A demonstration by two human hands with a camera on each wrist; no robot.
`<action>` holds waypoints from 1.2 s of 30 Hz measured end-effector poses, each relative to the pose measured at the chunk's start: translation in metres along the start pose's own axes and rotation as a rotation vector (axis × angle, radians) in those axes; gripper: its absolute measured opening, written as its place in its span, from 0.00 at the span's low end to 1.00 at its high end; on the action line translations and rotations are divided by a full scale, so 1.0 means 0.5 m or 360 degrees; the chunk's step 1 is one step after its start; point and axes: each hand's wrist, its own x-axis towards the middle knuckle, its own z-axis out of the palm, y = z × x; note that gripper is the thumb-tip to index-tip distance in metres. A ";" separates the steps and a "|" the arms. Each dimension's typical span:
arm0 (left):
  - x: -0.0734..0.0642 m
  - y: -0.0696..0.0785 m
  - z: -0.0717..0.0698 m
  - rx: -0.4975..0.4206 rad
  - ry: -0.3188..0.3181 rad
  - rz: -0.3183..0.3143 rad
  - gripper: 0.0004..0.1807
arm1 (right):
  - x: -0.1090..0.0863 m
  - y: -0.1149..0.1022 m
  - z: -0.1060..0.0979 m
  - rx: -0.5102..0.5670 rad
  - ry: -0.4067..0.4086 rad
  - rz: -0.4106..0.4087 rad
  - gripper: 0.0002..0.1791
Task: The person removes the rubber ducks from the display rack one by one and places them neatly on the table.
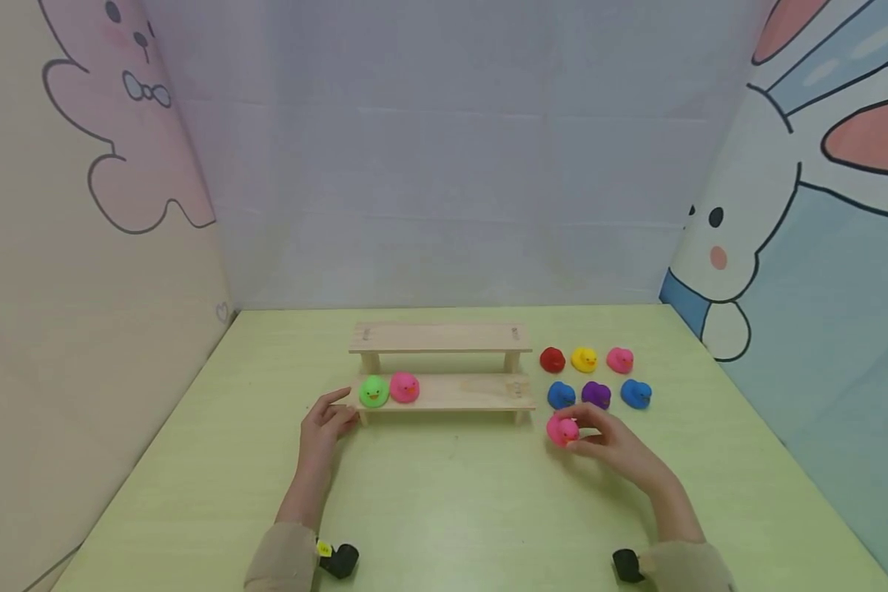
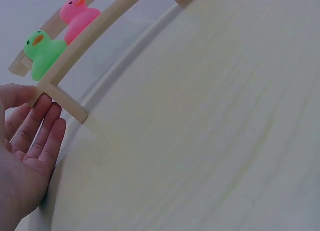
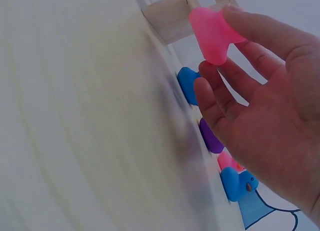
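My right hand [image 1: 622,450] pinches a pink rubber duck [image 1: 561,431] between thumb and fingers, raised above the table in the right wrist view. My left hand [image 1: 321,427] is at the left end of a two-step wooden shelf [image 1: 466,395]. There, the left wrist view shows its thumb on top of the lower board and its fingers beneath. On that lower step, a green duck [image 1: 373,392] sits at the left end, and another pink duck [image 1: 404,387] stands right beside it. The upper step [image 1: 444,335] carries nothing.
Right of the shelf, ducks stand in two rows on the table [image 1: 444,510]. The back row has a red [image 1: 552,360], a yellow [image 1: 584,359] and a pink one [image 1: 620,360]. In front are a blue [image 1: 561,395], a purple [image 1: 596,395] and a second blue one [image 1: 636,394].
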 end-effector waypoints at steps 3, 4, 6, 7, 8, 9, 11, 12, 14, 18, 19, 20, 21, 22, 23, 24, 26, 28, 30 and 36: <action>-0.001 0.001 0.000 -0.0001 -0.0006 0.0007 0.23 | -0.005 0.014 -0.006 -0.0005 -0.0014 0.0051 0.23; -0.002 0.001 0.000 -0.0006 -0.0004 0.0008 0.23 | -0.006 0.019 -0.008 -0.0003 -0.0014 0.0081 0.24; -0.002 0.001 0.000 -0.0005 -0.0005 0.0009 0.23 | -0.007 0.025 -0.012 -0.0009 -0.0021 0.0113 0.24; -0.002 0.002 0.001 -0.0003 -0.0006 0.0010 0.23 | -0.008 0.029 -0.015 -0.0011 -0.0027 0.0131 0.24; -0.002 0.002 0.001 -0.0008 -0.0004 0.0010 0.22 | -0.008 0.031 -0.017 -0.0015 -0.0036 0.0147 0.24; -0.002 0.001 0.001 -0.0007 -0.0005 0.0009 0.22 | -0.008 0.034 -0.019 -0.0019 -0.0050 0.0159 0.24; -0.001 0.001 0.001 -0.0008 -0.0006 0.0007 0.22 | -0.007 0.037 -0.024 -0.0031 -0.0096 0.0167 0.24; 0.000 0.000 0.001 -0.0010 -0.0007 0.0006 0.22 | -0.006 0.038 -0.026 -0.0034 -0.0121 0.0173 0.24; 0.001 -0.002 0.000 -0.0010 -0.0009 0.0003 0.22 | -0.004 0.040 -0.028 -0.0049 -0.0166 0.0184 0.25; 0.002 -0.001 -0.002 -0.0006 -0.0019 -0.0002 0.22 | 0.000 0.043 -0.030 -0.0078 -0.0194 0.0221 0.24; 0.002 -0.001 -0.002 -0.0003 -0.0021 -0.0002 0.22 | 0.000 0.043 -0.030 -0.0082 -0.0190 0.0234 0.24; 0.002 -0.001 -0.001 0.0000 -0.0023 -0.0001 0.22 | 0.000 0.044 -0.030 -0.0085 -0.0184 0.0247 0.24; 0.002 0.000 -0.001 -0.0002 -0.0024 -0.0001 0.22 | -0.001 0.044 -0.031 -0.0087 -0.0177 0.0254 0.25; 0.002 0.000 -0.001 -0.0003 -0.0025 -0.0001 0.22 | -0.001 0.044 -0.032 -0.0089 -0.0170 0.0263 0.25; 0.001 0.000 0.000 -0.0004 -0.0023 0.0004 0.22 | -0.001 0.043 -0.032 -0.0084 -0.0162 0.0277 0.25; 0.001 0.001 0.000 -0.0003 -0.0021 0.0004 0.22 | -0.002 0.043 -0.033 -0.0075 -0.0155 0.0290 0.26; 0.000 0.001 0.000 -0.0005 -0.0020 0.0000 0.22 | -0.003 0.042 -0.034 -0.0060 -0.0144 0.0308 0.26; 0.000 0.001 0.000 -0.0008 -0.0015 -0.0003 0.22 | -0.004 0.043 -0.035 -0.0032 -0.0147 0.0308 0.27; 0.000 0.002 0.000 -0.0007 -0.0010 -0.0007 0.22 | -0.006 0.043 -0.035 -0.0003 -0.0153 0.0299 0.27; -0.001 0.004 0.001 0.0000 -0.0009 -0.0009 0.23 | -0.006 0.044 -0.036 0.0055 -0.0163 0.0283 0.28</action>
